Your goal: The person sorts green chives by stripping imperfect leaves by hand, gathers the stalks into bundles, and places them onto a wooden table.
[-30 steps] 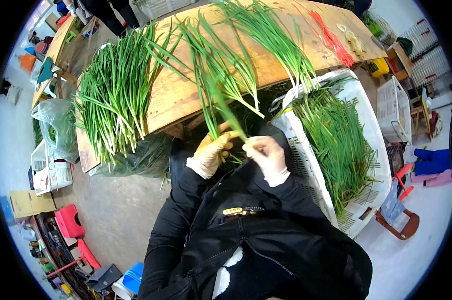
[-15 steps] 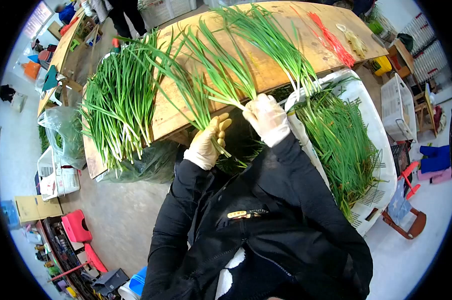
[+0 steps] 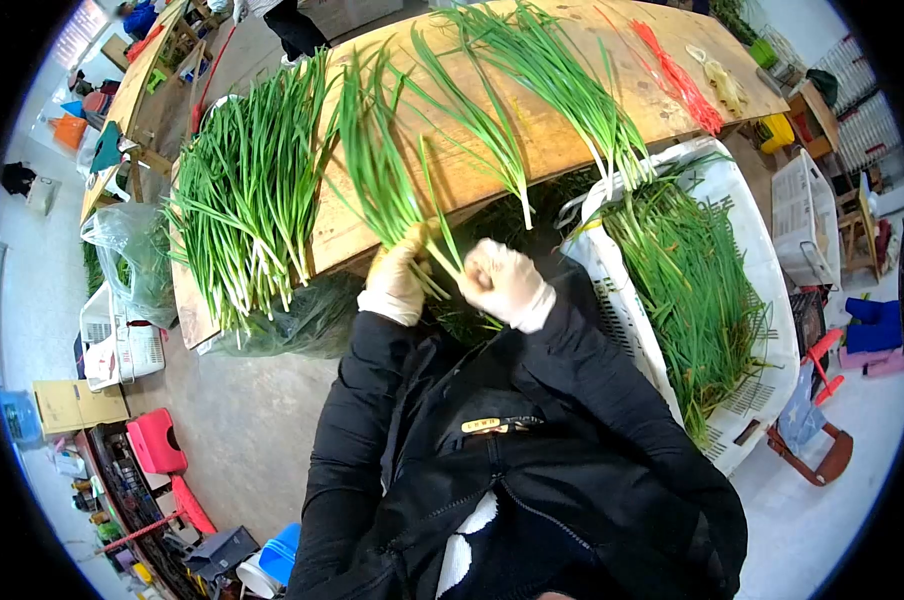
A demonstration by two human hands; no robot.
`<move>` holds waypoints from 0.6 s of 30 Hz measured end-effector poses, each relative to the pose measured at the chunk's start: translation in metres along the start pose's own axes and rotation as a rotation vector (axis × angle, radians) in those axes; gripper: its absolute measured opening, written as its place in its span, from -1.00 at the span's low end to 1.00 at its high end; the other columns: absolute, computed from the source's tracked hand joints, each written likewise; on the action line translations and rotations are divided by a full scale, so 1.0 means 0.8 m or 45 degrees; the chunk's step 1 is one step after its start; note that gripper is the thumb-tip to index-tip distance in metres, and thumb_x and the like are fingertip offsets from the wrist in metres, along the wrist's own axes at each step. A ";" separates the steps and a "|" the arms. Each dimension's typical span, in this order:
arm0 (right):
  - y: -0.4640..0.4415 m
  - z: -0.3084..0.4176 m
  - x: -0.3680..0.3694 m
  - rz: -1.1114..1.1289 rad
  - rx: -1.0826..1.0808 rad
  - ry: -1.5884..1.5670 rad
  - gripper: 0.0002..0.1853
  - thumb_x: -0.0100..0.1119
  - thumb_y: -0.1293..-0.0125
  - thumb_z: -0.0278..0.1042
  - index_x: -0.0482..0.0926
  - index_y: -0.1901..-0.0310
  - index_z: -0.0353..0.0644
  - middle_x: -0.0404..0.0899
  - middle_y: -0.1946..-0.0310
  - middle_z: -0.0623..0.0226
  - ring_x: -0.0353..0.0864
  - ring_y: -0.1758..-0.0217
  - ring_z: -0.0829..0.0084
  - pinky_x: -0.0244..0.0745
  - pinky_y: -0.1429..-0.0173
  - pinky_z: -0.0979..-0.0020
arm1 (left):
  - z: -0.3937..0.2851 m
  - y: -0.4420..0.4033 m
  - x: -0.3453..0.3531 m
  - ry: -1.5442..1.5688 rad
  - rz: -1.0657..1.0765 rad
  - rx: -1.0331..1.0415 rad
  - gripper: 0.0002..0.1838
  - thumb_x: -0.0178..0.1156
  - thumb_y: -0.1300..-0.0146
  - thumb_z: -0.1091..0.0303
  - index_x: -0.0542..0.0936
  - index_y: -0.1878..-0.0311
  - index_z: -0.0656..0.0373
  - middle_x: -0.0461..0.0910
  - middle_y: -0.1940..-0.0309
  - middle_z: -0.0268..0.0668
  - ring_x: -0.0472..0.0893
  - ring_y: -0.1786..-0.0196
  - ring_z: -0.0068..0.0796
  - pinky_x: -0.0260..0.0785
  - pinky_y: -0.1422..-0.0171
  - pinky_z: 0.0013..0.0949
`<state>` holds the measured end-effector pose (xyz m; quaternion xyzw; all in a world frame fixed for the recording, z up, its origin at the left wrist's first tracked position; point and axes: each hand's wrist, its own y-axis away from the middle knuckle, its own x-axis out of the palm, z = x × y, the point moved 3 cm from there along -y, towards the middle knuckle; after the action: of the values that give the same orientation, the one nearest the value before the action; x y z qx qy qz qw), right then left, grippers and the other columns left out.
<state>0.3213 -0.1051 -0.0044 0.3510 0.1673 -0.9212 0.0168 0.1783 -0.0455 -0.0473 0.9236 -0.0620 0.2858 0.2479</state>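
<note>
My left hand, in a pale glove, is closed around the lower stalks of a small bunch of garlic chives whose leaves reach over the table. Close to its right, my gloved right hand pinches the base of a few chive stalks beside that bunch. On the wooden table, a thin group of chives lies ahead of my right hand, a larger group farther right. A thick heap of chives covers the table's left end, white stems toward me.
A white plastic basket full of loose chives stands at my right, against the table. Red plastic strands and a pale glove lie at the table's right end. Plastic bags hang left. Another person's legs show beyond the table.
My right hand has moved left and down, close to the left hand, bringing a few chives to the held bunch. Several stalks it was at remain on the table. The person behind has shifted right.
</note>
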 end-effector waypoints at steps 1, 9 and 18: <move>0.013 0.002 0.001 0.191 0.107 -0.057 -0.81 0.09 -0.02 -0.26 0.36 0.56 -0.16 0.38 0.54 0.27 0.44 0.49 0.30 0.37 0.42 0.37 | -0.013 0.001 0.001 -0.022 -0.016 0.047 -0.84 0.12 -0.11 0.34 0.53 0.25 0.16 0.55 0.39 -0.42 0.31 0.57 -0.69 0.13 0.50 -0.65; 0.050 -0.088 -0.048 0.413 0.417 0.319 -0.49 -0.26 -0.23 0.12 0.45 0.49 -0.19 0.47 0.55 0.18 0.48 0.36 0.22 0.37 0.22 0.25 | -0.049 0.016 0.013 -0.143 0.034 0.304 -0.71 0.09 -0.11 0.44 0.40 0.08 0.27 0.54 0.27 -0.25 0.52 0.34 -0.54 0.39 0.29 -0.54; -0.006 -0.045 -0.040 -0.078 0.254 0.236 -0.76 0.02 -0.15 -0.13 0.45 0.46 -0.13 0.44 0.55 0.40 0.46 0.51 0.46 0.35 0.43 0.43 | 0.000 0.022 0.042 -0.036 0.236 -0.076 -0.60 0.10 -0.14 0.21 0.39 0.00 0.21 0.50 0.36 -0.39 0.30 0.54 -0.76 0.16 0.50 -0.67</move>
<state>0.3681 -0.0916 -0.0074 0.4292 0.0862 -0.8970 -0.0618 0.2018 -0.0598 -0.0212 0.9101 -0.1592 0.2924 0.2468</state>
